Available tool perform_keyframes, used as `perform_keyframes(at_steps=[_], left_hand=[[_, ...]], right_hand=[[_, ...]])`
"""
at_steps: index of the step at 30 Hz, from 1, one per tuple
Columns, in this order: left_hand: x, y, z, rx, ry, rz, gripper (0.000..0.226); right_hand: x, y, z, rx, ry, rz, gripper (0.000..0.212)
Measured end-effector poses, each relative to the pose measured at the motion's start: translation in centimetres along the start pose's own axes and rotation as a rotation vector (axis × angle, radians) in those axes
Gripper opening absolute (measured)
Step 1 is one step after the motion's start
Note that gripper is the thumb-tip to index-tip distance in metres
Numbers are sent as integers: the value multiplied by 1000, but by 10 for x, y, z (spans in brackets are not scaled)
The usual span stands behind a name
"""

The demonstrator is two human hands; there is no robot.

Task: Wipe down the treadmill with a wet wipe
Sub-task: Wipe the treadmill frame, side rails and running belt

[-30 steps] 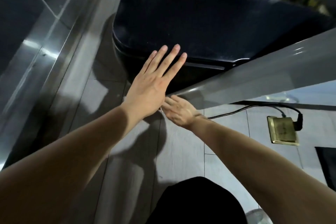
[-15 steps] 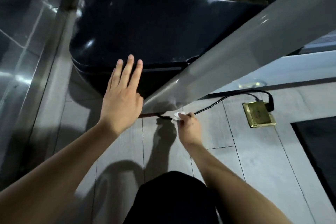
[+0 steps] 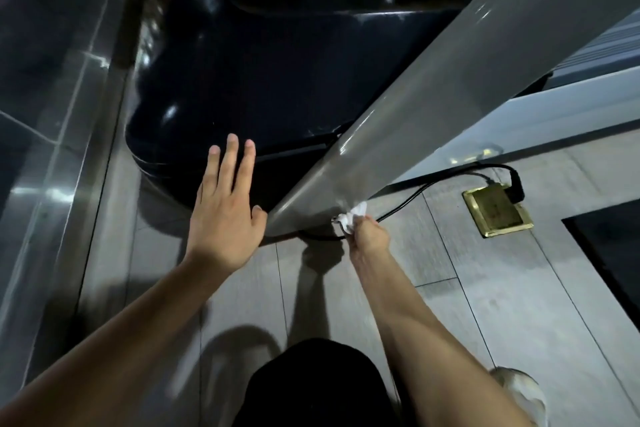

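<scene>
The treadmill's glossy black motor cover [image 3: 277, 80] fills the upper middle, and its grey slanted upright [image 3: 450, 87] runs from top right down to the floor. My right hand [image 3: 369, 236] grips a crumpled white wet wipe [image 3: 351, 217] and holds it against the foot of the grey upright. My left hand [image 3: 225, 211] is flat with straight fingers, lying against the front edge of the black cover, its thumb by the upright's base.
A black power cable [image 3: 433, 184] runs from under the upright to a plug in a brass floor socket [image 3: 497, 211] on the right. A glass and metal wall [image 3: 59, 114] stands on the left. Grey floor tiles [image 3: 467, 305] lie below. A dark mat [image 3: 616, 253] sits far right.
The view shifted so the upright looks steeper. My right hand came out from under my left and now holds the wipe at the upright's foot. My left hand stays flat on the cover.
</scene>
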State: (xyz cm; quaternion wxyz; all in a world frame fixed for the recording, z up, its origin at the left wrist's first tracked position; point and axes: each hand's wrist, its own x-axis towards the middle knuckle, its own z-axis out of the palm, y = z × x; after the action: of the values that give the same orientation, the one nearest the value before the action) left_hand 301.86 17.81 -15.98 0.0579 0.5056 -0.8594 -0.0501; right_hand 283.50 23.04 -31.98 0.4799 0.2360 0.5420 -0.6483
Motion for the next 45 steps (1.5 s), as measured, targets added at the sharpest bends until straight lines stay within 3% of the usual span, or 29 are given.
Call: perform_keyframes(at_steps=[4, 7, 12, 17, 18, 22, 25, 29, 34, 39, 42, 45], left_hand=[[-1, 9, 0, -52, -16, -55, 96], [1, 11, -4, -36, -21, -54, 93], [2, 21, -9, -54, 6, -65, 85], [3, 42, 0, 7, 64, 170, 75], [5, 45, 3, -9, 50, 207, 74], [21, 56, 9, -81, 25, 300, 62], [32, 65, 0, -161, 32, 317, 63], [38, 73, -8, -261, -10, 290, 67], [47, 82, -6, -228, 2, 294, 58], [57, 97, -9, -234, 47, 283, 48], [63, 107, -13, -288, 28, 284, 48], [71, 117, -21, -426, -21, 310, 50]], right_hand=[[-34, -2, 13, 87, 17, -65, 31], [-57, 2, 23, -93, 53, -283, 27], [-102, 0, 30, -215, -144, -548, 16], [-97, -43, 24, -87, 86, -635, 7], [-103, -42, 25, -112, 53, -686, 7], [-136, -31, 39, -368, -325, -985, 22], [-139, -40, 45, -370, -301, -983, 18], [-134, -63, 35, -164, -31, -1042, 20], [-102, -93, 5, -22, 283, -918, 18], [-94, -76, 17, -94, 36, -1061, 24], [-107, -48, 19, -339, -116, -1124, 29], [-98, -55, 15, -294, -113, -1068, 26]])
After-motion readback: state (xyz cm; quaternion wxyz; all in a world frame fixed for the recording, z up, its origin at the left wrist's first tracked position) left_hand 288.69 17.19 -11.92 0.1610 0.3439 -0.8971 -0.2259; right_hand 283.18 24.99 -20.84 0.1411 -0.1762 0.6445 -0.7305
